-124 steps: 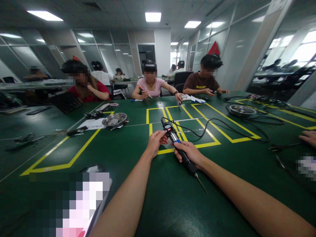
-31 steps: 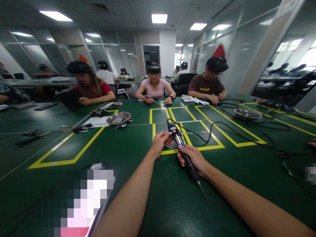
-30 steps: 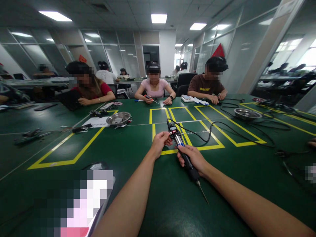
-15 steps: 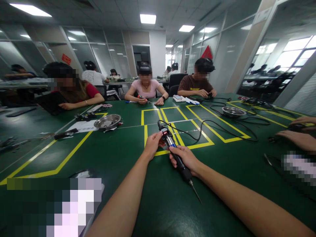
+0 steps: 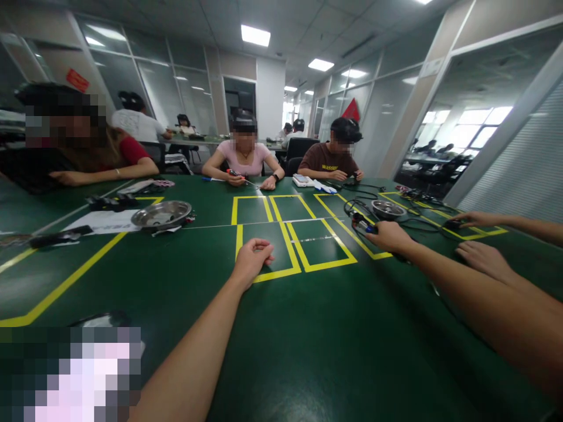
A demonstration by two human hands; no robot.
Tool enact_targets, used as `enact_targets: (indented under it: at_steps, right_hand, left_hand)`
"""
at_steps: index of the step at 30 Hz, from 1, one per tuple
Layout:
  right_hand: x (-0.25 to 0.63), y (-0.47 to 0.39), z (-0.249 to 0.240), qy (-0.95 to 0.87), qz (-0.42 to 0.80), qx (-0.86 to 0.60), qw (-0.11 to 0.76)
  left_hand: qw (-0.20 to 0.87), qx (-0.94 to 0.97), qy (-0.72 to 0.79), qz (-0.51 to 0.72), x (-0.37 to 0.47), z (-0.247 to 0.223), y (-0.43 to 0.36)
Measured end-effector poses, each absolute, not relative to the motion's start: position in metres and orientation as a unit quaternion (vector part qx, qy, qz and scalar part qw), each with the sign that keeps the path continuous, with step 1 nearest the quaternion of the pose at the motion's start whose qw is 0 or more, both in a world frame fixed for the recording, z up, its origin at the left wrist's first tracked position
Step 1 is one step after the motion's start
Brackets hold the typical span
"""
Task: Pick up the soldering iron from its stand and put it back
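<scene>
My right hand grips an electric screwdriver with a black body and a blue band, held above the right part of the table. Its cable end points away from me, and my hand and forearm hide most of the body and the bit. My left hand rests at a yellow-taped rectangle in the middle of the table. Its fingers are curled in toward the thumb, and nothing shows in them.
A steel bowl stands on the left by a white paper; another steel bowl sits at the right among black cables. A co-worker's hands are at the right edge. Other people sit across the green table.
My right hand has carried the electric screwdriver away to the right. My left hand has come off the tool and stays near the middle. The view has turned slightly right.
</scene>
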State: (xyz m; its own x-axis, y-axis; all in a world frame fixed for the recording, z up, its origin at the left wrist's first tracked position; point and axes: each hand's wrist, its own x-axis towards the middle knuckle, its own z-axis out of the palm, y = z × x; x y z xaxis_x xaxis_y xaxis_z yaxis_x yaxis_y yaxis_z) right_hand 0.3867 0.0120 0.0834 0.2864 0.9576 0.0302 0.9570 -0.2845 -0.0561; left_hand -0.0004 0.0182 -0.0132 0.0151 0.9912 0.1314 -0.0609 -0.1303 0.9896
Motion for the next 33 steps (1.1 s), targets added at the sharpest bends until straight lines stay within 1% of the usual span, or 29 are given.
enact_targets:
  at_steps: [2,3,5,7,11,18,24,31,33]
  right_hand:
    - [0.412,0.025,0.095,-0.564,-0.083,-0.821,-0.022]
    - [0.422,0.029,0.098,-0.56,-0.101,-0.821,-0.049]
    - [0.434,0.032,0.099,-0.574,-0.104,-0.806,-0.103]
    - [0.439,0.032,0.095,-0.593,-0.089,-0.789,-0.137]
    - [0.438,0.03,0.086,-0.606,-0.07,-0.778,-0.152]
    - [0.434,0.034,0.087,-0.607,-0.065,-0.776,-0.158]
    - [0.424,0.034,0.085,-0.602,-0.055,-0.784,-0.146]
    - [0.383,0.04,0.075,-0.62,-0.016,-0.78,-0.077]
    - [0.355,0.04,0.065,-0.636,0.035,-0.77,-0.036]
  left_hand:
    - [0.487,0.519,0.444,0.544,0.001,-0.011,0.017]
    - [0.487,0.524,0.441,0.542,0.001,-0.011,0.016]
    - [0.488,0.532,0.437,0.537,0.002,-0.01,0.016]
    - [0.489,0.543,0.433,0.528,0.003,-0.009,0.016]
    - [0.482,0.563,0.427,0.518,0.003,-0.01,0.015]
    - [0.477,0.568,0.424,0.52,0.001,-0.011,0.016]
    - [0.5,0.54,0.422,0.53,0.001,-0.011,0.017]
    - [0.496,0.538,0.426,0.532,-0.002,-0.013,0.017]
    - [0.485,0.544,0.429,0.533,-0.003,-0.014,0.017]
